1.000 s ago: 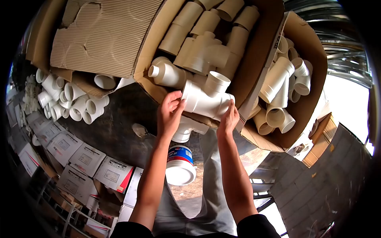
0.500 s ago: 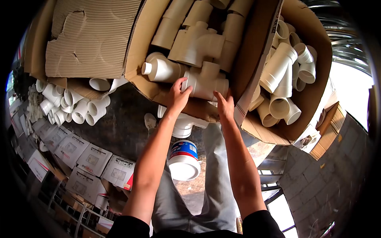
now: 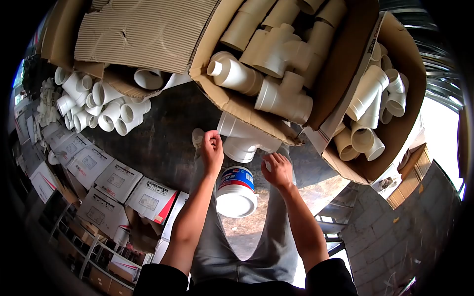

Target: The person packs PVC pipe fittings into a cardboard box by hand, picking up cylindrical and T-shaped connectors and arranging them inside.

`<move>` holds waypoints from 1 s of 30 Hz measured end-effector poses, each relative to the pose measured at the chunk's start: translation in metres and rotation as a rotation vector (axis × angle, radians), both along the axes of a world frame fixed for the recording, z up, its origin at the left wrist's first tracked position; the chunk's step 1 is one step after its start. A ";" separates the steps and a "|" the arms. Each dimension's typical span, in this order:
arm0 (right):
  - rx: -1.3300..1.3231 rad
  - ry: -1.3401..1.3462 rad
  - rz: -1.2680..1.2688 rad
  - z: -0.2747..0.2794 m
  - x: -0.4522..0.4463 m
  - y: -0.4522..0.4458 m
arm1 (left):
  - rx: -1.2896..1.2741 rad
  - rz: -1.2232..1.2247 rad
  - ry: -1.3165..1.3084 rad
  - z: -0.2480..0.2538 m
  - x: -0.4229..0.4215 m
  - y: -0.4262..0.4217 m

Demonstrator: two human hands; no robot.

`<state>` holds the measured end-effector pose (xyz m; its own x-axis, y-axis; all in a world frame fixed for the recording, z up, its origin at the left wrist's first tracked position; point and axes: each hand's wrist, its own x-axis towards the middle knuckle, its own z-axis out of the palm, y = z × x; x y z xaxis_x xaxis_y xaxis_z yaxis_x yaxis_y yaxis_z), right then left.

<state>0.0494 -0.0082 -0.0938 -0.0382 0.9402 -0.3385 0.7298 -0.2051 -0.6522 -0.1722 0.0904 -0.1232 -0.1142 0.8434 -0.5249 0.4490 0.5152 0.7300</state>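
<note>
Below the front edge of an open cardboard box (image 3: 217,97), a white pipe tee (image 3: 242,143) lies with its upper part under the box flap. Beside the tee's left end is my left hand (image 3: 213,150), its fingers curled. My right hand (image 3: 278,170) is just below the tee's right end, fingers bent; whether either hand touches the tee is unclear. Inside the box, a second white tee (image 3: 285,97) rests at the near end, next to a reducer-shaped fitting (image 3: 236,74), with more fittings behind.
Another box (image 3: 414,74) at the right holds several loose fittings. White pipe pieces (image 3: 109,114) are piled at the left, above a row of printed cartons (image 3: 117,180). A white bucket (image 3: 237,203) with a blue label stands between the person's legs.
Both hands have let go of the tee, which now rests inside the box, and have moved down and back to the other tee below the flap. The view has shifted.
</note>
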 end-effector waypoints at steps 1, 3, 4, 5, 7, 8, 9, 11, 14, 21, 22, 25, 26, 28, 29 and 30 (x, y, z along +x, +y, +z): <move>-0.001 0.000 0.004 -0.015 -0.007 -0.010 | -0.043 -0.047 0.042 -0.013 -0.006 -0.002; -0.090 -0.142 -0.290 -0.050 -0.018 -0.031 | 0.033 -0.192 0.145 -0.041 -0.010 -0.006; -0.060 -0.189 -0.397 -0.068 -0.021 -0.036 | 0.032 -0.190 0.140 -0.059 -0.012 -0.007; -0.065 -0.194 -0.397 -0.084 -0.016 -0.042 | 0.084 -0.226 0.126 -0.075 -0.015 -0.009; -0.788 0.578 -1.084 -0.099 -0.006 -0.028 | 0.131 -0.263 0.114 -0.101 -0.020 -0.013; -0.794 0.578 -1.087 -0.102 -0.002 -0.024 | 0.109 -0.295 0.112 -0.111 -0.023 -0.013; -0.823 0.696 -1.138 -0.101 0.001 -0.019 | 0.085 -0.324 0.114 -0.114 -0.025 -0.011; -0.850 0.821 -1.185 -0.100 -0.005 -0.021 | 0.012 -0.277 0.083 -0.116 -0.025 -0.006; -0.874 0.779 -1.163 -0.102 -0.012 -0.025 | 0.053 -0.318 -0.149 -0.098 -0.020 0.023; -0.642 0.244 -0.961 -0.062 -0.049 -0.040 | -0.472 -0.342 0.196 -0.089 -0.094 0.006; -0.596 0.154 -0.908 -0.029 -0.055 -0.023 | -0.362 -0.266 0.154 -0.075 -0.103 -0.006; -0.491 -0.004 -0.724 0.000 -0.069 -0.020 | -0.052 -0.023 0.081 -0.007 -0.112 -0.021; -0.472 0.012 -0.709 0.019 -0.076 -0.010 | -0.006 0.018 0.139 0.011 -0.115 -0.021; -0.376 0.108 -0.745 0.063 -0.086 0.005 | 0.048 0.056 0.182 0.053 -0.124 -0.010; -0.353 0.116 -0.737 0.076 -0.088 0.005 | 0.071 0.064 0.181 0.076 -0.126 -0.003; -0.331 0.167 -0.757 0.093 -0.089 0.006 | 0.096 0.065 0.191 0.105 -0.125 0.004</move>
<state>-0.0401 -0.0027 -0.0007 0.4881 0.5854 -0.6474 0.2178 -0.8000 -0.5591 -0.2972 0.0947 -0.0184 -0.2595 0.8761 -0.4063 0.5519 0.4798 0.6821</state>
